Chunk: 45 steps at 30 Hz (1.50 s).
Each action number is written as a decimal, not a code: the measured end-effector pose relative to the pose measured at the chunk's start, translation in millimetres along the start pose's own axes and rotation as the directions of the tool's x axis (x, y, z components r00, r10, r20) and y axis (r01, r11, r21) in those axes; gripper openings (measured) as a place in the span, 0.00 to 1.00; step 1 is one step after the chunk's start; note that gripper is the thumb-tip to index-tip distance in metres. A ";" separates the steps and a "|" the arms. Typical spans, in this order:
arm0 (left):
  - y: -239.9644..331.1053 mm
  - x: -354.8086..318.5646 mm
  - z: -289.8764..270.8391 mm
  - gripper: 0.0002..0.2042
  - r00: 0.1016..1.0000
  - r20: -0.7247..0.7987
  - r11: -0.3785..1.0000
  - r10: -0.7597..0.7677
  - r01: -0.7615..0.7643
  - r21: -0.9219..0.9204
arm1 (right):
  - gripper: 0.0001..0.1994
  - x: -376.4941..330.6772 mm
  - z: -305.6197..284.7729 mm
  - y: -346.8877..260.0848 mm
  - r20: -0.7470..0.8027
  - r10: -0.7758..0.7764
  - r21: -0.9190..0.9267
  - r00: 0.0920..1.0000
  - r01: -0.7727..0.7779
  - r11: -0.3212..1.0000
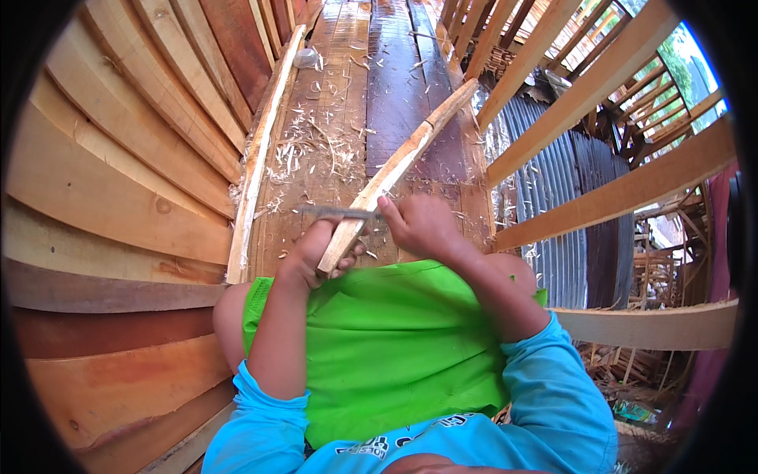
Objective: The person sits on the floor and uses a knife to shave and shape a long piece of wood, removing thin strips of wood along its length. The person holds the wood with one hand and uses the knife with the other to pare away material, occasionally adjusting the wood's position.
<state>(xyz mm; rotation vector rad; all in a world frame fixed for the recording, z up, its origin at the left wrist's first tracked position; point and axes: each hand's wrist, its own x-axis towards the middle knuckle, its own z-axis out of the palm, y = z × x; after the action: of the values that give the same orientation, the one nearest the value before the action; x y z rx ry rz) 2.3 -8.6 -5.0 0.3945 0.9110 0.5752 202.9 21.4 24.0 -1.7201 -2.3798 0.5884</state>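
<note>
The wooden stick [392, 168] slants away from me over the plank floor [403, 134], and my left hand [309, 245] is wrapped around it from below, close to its near end. My right hand [426, 225] is closed on a thin knife [339, 212], which lies across the stick. Farther out, curled shavings [335, 158] are scattered beside a long pale strip [259, 154].
</note>
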 end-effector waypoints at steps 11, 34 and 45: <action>-21.4 1.2 -6.8 0.17 0.999 0.019 0.994 0.034 -0.032 -0.101 | 0.23 -9.8 51.9 4.6 -0.291 -0.115 0.071 0.950 0.142 0.987; -7.0 1.9 3.9 0.21 0.997 0.072 0.996 0.029 -0.023 -0.090 | 0.24 1.0 35.3 10.3 -0.347 0.084 0.021 0.934 -0.082 0.996; -13.0 4.1 6.7 0.22 0.997 0.081 0.993 0.013 -0.003 -0.122 | 0.25 9.1 28.4 15.3 -0.255 0.062 -0.020 0.965 -0.069 0.997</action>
<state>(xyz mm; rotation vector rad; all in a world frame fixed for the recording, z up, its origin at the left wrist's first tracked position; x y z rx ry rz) 13.6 -16.8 -10.9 0.3092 0.7924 0.6146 203.6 27.6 -8.9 -1.7722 -2.1713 0.3193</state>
